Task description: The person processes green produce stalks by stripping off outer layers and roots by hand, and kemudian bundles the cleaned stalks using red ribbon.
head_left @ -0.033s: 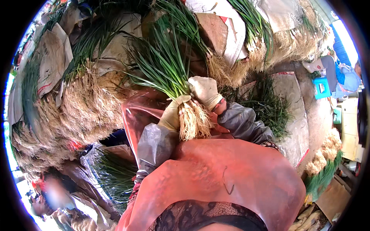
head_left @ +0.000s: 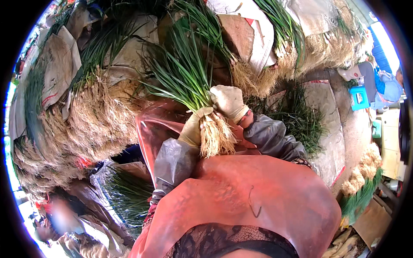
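Observation:
A bunch of green garlic (head_left: 187,81) with long flat leaves and pale stringy roots stands in front of me, its leaves fanning up and left. My left hand (head_left: 192,125), in a tan glove, is closed around the stems just above the roots. From the other side my right hand (head_left: 228,102), gloved too, is closed against the same stems, its fingertips partly hidden. The roots (head_left: 216,136) hang below both hands, over my orange apron (head_left: 254,185).
Rooted bunches lie heaped along the left (head_left: 99,109) and far side, partly under sacking (head_left: 60,64). Loose green leaves (head_left: 299,118) cover a sack on the right. More greens (head_left: 127,193) lie at lower left. Beyond are a blue stool (head_left: 359,98) and a person (head_left: 389,88).

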Demonstrator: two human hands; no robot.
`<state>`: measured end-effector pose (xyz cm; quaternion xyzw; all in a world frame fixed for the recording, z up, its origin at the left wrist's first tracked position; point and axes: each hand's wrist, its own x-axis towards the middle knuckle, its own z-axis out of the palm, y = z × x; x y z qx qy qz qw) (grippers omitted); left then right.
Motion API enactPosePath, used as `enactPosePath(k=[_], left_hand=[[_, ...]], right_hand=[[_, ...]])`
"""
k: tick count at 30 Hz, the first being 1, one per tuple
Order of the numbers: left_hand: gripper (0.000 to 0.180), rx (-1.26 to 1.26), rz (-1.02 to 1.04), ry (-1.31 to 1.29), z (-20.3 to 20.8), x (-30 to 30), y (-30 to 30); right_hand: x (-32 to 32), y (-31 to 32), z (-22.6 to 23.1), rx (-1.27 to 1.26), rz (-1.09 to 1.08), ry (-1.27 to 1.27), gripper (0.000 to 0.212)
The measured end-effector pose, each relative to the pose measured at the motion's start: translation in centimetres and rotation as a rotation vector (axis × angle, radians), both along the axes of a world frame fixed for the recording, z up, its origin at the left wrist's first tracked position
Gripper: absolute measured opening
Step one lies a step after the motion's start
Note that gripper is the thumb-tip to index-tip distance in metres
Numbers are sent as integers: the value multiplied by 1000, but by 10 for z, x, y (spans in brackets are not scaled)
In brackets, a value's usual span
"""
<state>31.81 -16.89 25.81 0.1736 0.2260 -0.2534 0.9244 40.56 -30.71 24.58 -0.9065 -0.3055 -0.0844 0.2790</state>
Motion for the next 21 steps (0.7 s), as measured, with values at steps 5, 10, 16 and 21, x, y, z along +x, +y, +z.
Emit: enactPosePath(k=[5, 10, 16, 21], left_hand=[[23, -100, 139, -191, -13, 1, 6], [25, -429, 223, -560, -10, 1, -2], [29, -276, 260, -482, -13, -12, 13], [30, -153, 212, -339, -21, -9, 8]], right_hand=[[13, 4, 19, 224, -96, -186, 28], [34, -43, -18, -6, -402, 259, 25], [16, -60, 32, -78, -171, 385, 53], [32, -3, 18, 618, 584, 1057, 59]])
